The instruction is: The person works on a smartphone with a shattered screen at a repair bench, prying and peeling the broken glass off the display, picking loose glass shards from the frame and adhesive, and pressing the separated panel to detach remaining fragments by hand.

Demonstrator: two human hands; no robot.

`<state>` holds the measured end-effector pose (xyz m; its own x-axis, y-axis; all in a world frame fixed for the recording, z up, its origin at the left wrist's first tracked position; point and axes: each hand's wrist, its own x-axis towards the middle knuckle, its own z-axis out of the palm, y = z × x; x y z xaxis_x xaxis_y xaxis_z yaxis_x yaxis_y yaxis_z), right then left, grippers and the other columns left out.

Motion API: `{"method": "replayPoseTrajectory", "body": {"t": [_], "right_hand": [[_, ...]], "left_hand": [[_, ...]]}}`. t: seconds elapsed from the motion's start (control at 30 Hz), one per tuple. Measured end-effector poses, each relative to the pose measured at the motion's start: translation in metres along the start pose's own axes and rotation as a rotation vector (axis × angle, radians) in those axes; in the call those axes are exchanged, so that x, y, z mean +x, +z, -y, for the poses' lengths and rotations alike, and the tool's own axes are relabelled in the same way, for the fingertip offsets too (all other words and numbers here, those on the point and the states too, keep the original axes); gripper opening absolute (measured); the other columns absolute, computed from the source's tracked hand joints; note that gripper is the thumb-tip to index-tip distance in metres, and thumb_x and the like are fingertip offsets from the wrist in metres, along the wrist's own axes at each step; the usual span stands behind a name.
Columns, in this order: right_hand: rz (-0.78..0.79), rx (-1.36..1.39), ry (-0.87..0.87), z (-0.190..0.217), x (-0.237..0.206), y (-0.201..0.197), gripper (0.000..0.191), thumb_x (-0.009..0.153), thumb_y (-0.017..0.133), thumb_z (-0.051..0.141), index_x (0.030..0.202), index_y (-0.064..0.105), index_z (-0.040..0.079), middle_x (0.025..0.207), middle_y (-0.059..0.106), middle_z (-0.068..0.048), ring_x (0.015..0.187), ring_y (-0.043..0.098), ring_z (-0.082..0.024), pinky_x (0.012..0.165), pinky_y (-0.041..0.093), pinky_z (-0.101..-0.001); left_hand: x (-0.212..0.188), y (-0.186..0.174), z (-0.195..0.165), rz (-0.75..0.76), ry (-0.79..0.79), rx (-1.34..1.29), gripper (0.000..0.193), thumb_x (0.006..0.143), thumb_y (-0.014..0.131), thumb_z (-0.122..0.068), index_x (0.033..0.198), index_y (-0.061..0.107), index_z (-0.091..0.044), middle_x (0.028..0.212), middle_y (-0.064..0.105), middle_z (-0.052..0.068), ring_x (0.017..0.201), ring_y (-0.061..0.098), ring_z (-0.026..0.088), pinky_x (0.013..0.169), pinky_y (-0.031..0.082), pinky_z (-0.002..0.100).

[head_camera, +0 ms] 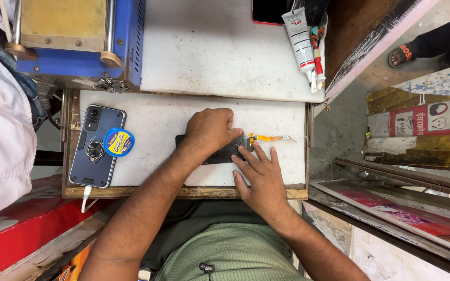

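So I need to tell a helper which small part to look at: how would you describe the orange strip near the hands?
Start at the white work board in front of the person. The left hand covers a flat black part; the right hand lies at its right end. Just beyond that end lies the orange flex strip, thin and bright, the only orange piece on the board.

Scuffed white worktop, wooden-framed pull-out board, blue machine, grey concrete floor, red ledge, daylight
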<state>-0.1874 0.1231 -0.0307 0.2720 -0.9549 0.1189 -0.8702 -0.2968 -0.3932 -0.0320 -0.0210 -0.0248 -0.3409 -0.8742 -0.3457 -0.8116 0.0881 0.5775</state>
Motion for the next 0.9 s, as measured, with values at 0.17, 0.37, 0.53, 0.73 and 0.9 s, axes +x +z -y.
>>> {"method": "replayPoseTrajectory", "body": {"t": [0.17,0.37,0.53,0.73,0.9], "right_hand": [[-0.008,-0.001,0.000,-0.001,-0.001,0.002,0.039,0.088,0.074,0.021,0.127,0.072,0.012,0.141,0.063,-0.010,0.142,0.047,-0.036,0.119,0.026,-0.0656],[-0.011,0.001,-0.003,0.001,-0.002,0.002,0.038,0.088,0.074,0.020,0.125,0.072,0.013,0.140,0.064,-0.010,0.141,0.048,-0.036,0.118,0.026,-0.0665],[-0.018,0.007,0.006,0.002,-0.001,0.001,0.037,0.088,0.073,0.020,0.125,0.073,0.013,0.140,0.064,-0.009,0.141,0.048,-0.036,0.118,0.026,-0.0673],[-0.026,0.000,0.008,0.001,-0.001,0.003,0.037,0.088,0.073,0.020,0.124,0.073,0.014,0.140,0.064,-0.008,0.141,0.049,-0.035,0.118,0.027,-0.0677],[-0.022,0.001,0.009,0.000,0.000,0.002,0.037,0.087,0.074,0.021,0.124,0.073,0.014,0.139,0.064,-0.008,0.141,0.049,-0.035,0.117,0.026,-0.0684]], "left_hand": [[-0.001,0.006,-0.001,-0.052,-0.016,-0.001,0.044,0.080,0.082,-0.053,0.080,0.069,-0.011,0.069,0.071,0.009,0.066,0.072,0.028,0.060,0.057,0.044],[-0.004,0.011,0.003,-0.093,0.070,-0.014,0.037,0.080,0.081,-0.047,0.080,0.070,-0.012,0.071,0.073,0.005,0.068,0.072,0.027,0.059,0.056,0.044],[-0.003,0.011,0.001,-0.066,-0.010,0.007,0.041,0.084,0.080,-0.051,0.081,0.069,-0.011,0.072,0.072,0.007,0.068,0.071,0.028,0.060,0.056,0.045],[-0.003,0.004,0.003,-0.067,0.069,-0.044,0.036,0.084,0.080,-0.045,0.079,0.068,-0.012,0.069,0.072,0.006,0.064,0.071,0.026,0.059,0.055,0.044],[-0.005,0.006,-0.003,-0.090,0.001,0.077,0.042,0.085,0.080,-0.051,0.088,0.066,-0.012,0.070,0.071,0.008,0.066,0.071,0.027,0.056,0.056,0.045]]}}
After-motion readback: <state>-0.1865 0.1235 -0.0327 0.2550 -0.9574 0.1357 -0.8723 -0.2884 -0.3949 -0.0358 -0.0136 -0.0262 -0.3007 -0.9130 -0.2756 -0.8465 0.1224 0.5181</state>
